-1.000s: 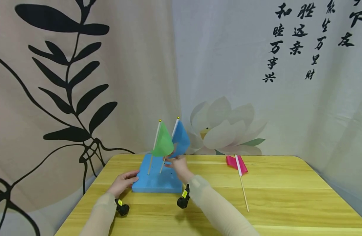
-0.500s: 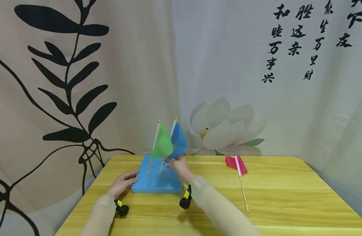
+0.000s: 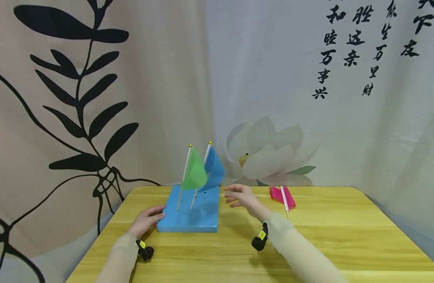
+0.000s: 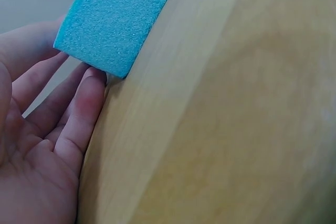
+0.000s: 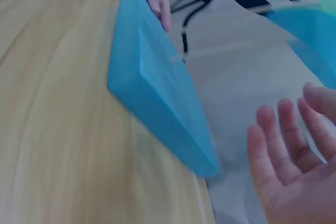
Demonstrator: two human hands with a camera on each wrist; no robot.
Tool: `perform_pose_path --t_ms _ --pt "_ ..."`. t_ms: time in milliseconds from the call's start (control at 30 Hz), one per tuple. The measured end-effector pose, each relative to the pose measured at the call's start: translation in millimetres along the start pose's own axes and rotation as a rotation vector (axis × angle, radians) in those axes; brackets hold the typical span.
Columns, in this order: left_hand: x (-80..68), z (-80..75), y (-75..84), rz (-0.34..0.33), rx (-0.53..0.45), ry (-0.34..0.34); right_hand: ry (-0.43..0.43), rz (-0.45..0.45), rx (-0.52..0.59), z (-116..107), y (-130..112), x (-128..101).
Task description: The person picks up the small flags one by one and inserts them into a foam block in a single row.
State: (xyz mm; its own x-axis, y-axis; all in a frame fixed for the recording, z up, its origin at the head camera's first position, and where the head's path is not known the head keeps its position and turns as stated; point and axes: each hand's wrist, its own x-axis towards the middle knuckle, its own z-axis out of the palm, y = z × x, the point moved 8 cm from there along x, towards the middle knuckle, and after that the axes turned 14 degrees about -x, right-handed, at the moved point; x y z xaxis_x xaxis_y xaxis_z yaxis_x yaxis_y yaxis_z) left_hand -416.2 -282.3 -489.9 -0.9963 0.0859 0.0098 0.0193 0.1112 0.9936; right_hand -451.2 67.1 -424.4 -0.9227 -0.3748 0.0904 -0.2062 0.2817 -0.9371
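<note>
A blue foam block [image 3: 206, 220] with small holes in its top lies on the table. A green flag [image 3: 194, 173] and a blue flag [image 3: 214, 171] stand in it on thin sticks, both slightly tilted. My left hand [image 3: 146, 221] rests against the block's left edge; in the left wrist view its fairly straight fingers [image 4: 86, 95] touch the foam near a corner. Off the block's right side, my right hand [image 3: 243, 198] hovers with loose fingers and nothing in them. To its right lies a pink flag [image 3: 289, 197], its lower stick hidden behind the right forearm.
The wooden table [image 3: 344, 236] has its back edge just behind the block and the pink flag. A printed curtain [image 3: 167, 98] hangs behind it. Each wrist wears a small black camera, such as the right wrist camera [image 3: 259, 241].
My right hand has let go of the blue flag and moved right, off the block. The blue flag stands by itself. My left hand stays at the block's edge.
</note>
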Motion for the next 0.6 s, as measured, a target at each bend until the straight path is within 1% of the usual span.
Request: perform_pose_path --t_ms 133,333,467,600 --pt "0.1 -0.4 -2.0 0.012 -0.006 0.000 0.020 0.035 -0.037 -37 15 -23" --pt "1.0 -3.3 -1.7 0.014 -0.024 0.003 0.123 0.107 -0.081 -91 36 -48" --pt "0.1 -3.7 0.0 0.022 -0.011 0.016 0.179 0.162 -0.080 -116 51 -64" --pt "-1.3 -2.9 0.0 0.015 -0.016 0.007 0.211 0.243 -0.113 -132 66 -82"
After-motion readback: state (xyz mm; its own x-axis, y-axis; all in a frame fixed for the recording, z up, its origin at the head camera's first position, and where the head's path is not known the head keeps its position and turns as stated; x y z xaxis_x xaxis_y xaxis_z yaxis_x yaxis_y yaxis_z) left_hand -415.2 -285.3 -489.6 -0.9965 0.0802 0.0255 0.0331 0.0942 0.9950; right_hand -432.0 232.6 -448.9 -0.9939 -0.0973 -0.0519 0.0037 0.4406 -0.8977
